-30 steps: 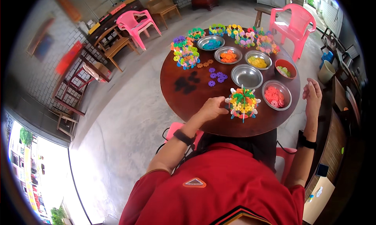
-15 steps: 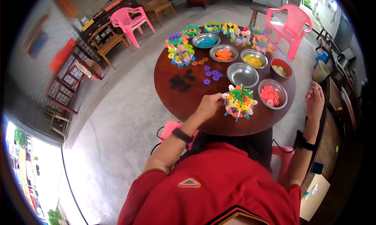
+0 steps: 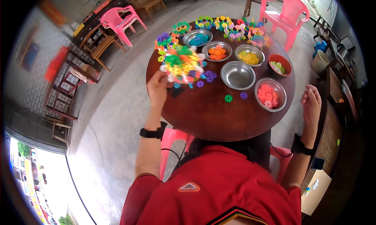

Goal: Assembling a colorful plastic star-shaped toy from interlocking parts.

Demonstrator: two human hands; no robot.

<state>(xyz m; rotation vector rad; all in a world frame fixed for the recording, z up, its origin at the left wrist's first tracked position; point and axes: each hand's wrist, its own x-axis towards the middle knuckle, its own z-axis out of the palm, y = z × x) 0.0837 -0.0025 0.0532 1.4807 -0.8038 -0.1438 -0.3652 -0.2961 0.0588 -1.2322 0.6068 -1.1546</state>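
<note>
My left hand (image 3: 158, 90) is closed on a ball of interlocking plastic flower discs (image 3: 183, 66), gripping its lower left edge. Green, yellow, white and blue discs make up the ball, blurred by motion, above the left part of the round table. It hides part of what lies behind it. Purple flower discs (image 3: 210, 76) lie just right of it. A single green disc (image 3: 228, 98) and a single purple disc (image 3: 243, 95) rest near the table's middle. My right hand (image 3: 311, 103) is off the table's right side, holding nothing, its fingers loosely bent and pointing up.
On the dark wooden table (image 3: 203, 125) stand metal bowls of blue discs (image 3: 199, 39), orange discs (image 3: 217, 52), yellow discs (image 3: 248, 57) and pink discs (image 3: 268, 95). A plain metal bowl (image 3: 237, 75) and a red bowl (image 3: 288, 62) stand among them. Several built disc shapes (image 3: 235, 32) line the far edge.
My left hand has carried the disc ball left and away from me. The green and purple discs near the middle now show. My right hand stays off the table at the right.
</note>
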